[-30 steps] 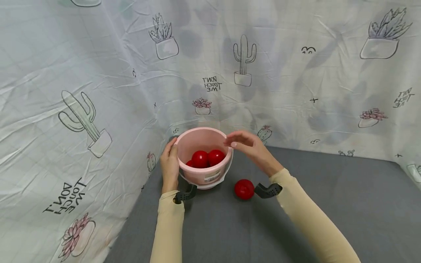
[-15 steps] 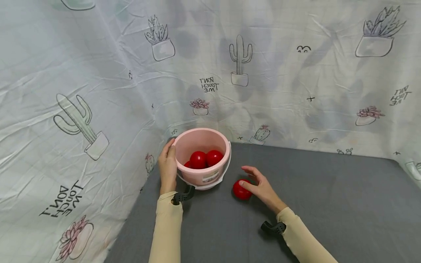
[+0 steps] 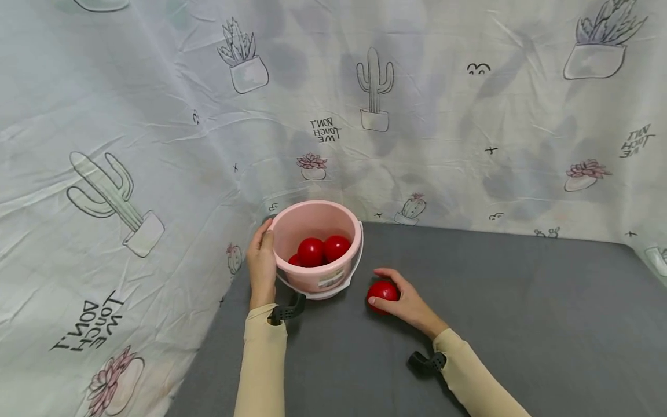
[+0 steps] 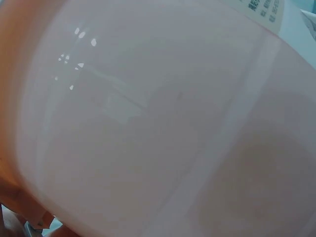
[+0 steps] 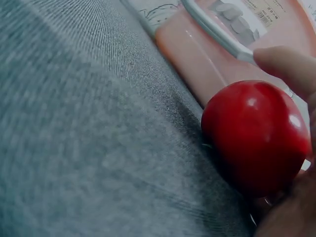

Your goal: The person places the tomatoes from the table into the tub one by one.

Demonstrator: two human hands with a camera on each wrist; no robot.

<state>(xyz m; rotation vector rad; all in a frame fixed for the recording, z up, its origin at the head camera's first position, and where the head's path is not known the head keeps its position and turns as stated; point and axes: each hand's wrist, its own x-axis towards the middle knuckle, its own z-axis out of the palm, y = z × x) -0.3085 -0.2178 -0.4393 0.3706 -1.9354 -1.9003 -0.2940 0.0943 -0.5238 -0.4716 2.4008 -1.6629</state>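
Note:
A pink bucket [image 3: 319,280] stands at the back left of the grey table, several glossy red balls [image 3: 311,252] inside it. My left hand [image 3: 262,260] holds the bucket's left side, its fingers up at the rim. The bucket's pink wall [image 4: 163,113] fills most of the left wrist view. To the right of the bucket, my right hand [image 3: 409,301] grips a red, apple-shaped ball [image 3: 382,294], thumb at the front and fingers behind. In the right wrist view, this shiny ball [image 5: 254,136] sits close over the cloth, partly hidden by the hand.
The bucket's white handle [image 3: 350,277] hangs down toward the front right. A pale curtain [image 3: 443,116] with cactus drawings encloses the back and left of the grey tabletop [image 3: 495,301]. Black wrist devices [image 3: 426,362] stick out from both sleeves.
My right hand has come down from the bucket's rim to the red ball on the table and closed around it. The left hand stays on the bucket; the head view has shifted slightly.

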